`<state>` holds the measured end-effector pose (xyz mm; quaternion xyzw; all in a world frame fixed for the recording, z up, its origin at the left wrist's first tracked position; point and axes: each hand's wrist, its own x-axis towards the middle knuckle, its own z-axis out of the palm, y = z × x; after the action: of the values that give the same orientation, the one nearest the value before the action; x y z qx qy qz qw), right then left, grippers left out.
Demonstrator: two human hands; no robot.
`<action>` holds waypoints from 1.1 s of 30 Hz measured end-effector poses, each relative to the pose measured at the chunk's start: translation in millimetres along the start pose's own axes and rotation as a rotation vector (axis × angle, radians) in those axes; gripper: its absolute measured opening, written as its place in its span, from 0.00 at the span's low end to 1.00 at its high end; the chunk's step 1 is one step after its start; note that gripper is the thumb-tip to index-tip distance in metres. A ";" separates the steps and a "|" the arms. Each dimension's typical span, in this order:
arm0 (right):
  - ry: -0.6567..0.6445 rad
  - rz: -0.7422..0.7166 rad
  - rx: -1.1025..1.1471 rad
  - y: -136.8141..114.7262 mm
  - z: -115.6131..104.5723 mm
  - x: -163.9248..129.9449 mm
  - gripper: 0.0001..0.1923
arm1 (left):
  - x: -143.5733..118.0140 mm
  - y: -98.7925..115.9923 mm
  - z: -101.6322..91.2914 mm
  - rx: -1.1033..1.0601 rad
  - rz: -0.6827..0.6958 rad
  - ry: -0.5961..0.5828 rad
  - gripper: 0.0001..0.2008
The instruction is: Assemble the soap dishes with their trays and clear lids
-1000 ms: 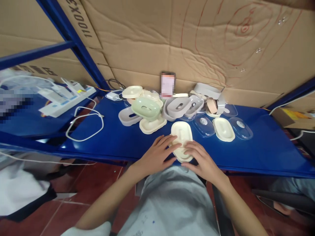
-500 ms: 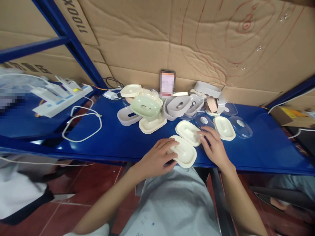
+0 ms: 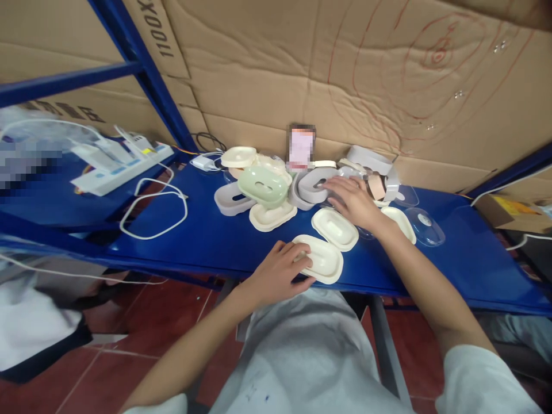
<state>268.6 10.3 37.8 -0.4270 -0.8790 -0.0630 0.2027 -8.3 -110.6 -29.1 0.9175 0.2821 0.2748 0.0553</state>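
My left hand [image 3: 279, 272] rests on the near end of a cream oval soap-dish tray [image 3: 321, 264] at the front edge of the blue table [image 3: 207, 241]. A second cream tray [image 3: 335, 227] lies just behind it. My right hand [image 3: 351, 199] reaches back over that tray, fingers spread, touching a grey soap-dish shell [image 3: 314, 185] in the pile. A green shell [image 3: 263, 186] sits on top of the pile's left part.
Clear plastic lids [image 3: 425, 225] and another cream tray [image 3: 399, 221] lie at the right. A phone [image 3: 301, 147] leans on the cardboard wall [image 3: 302, 69]. A white cable loop [image 3: 150, 213] and a power strip [image 3: 123, 169] lie to the left. A blue shelf post [image 3: 142, 69] slants up.
My right hand set a cream tray down behind the other and has moved back to the grey shell in the pile. My left hand stayed on the near tray.
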 end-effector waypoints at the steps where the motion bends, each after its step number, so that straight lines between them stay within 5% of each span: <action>1: -0.009 -0.009 0.014 2.3 -0.2 7.2 0.18 | -0.1 0.0 -0.1 -0.007 -0.004 -0.006 0.06; 6: 0.064 -0.067 0.074 -17.4 -9.3 8.6 0.16 | -0.8 0.0 0.0 -0.026 -0.010 0.009 0.07; 11: 0.263 -0.035 0.008 -86.3 -13.8 -56.8 0.17 | -12.2 -2.6 7.2 -0.029 0.023 0.118 0.11; 17: 0.233 -0.012 0.057 -137.6 11.6 -117.8 0.23 | -27.0 -8.7 20.1 -0.070 -0.111 0.316 0.13; 20: 0.185 -0.045 0.104 -143.6 25.4 -117.8 0.20 | -24.5 -8.3 16.3 -0.086 -0.173 0.322 0.22; 23: 0.151 -0.113 0.155 -145.9 31.5 -113.3 0.21 | -19.5 -6.8 6.5 -0.083 -0.129 0.194 0.29; 33: 0.087 0.006 0.164 -118.3 25.9 -128.9 0.31 | -19.1 -13.1 -5.1 -0.290 -0.234 0.118 0.31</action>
<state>240.3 -150.0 -31.3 -0.4086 -0.8702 -0.0089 0.2753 -30.6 -110.4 -37.2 0.8433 0.3468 0.3575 0.2020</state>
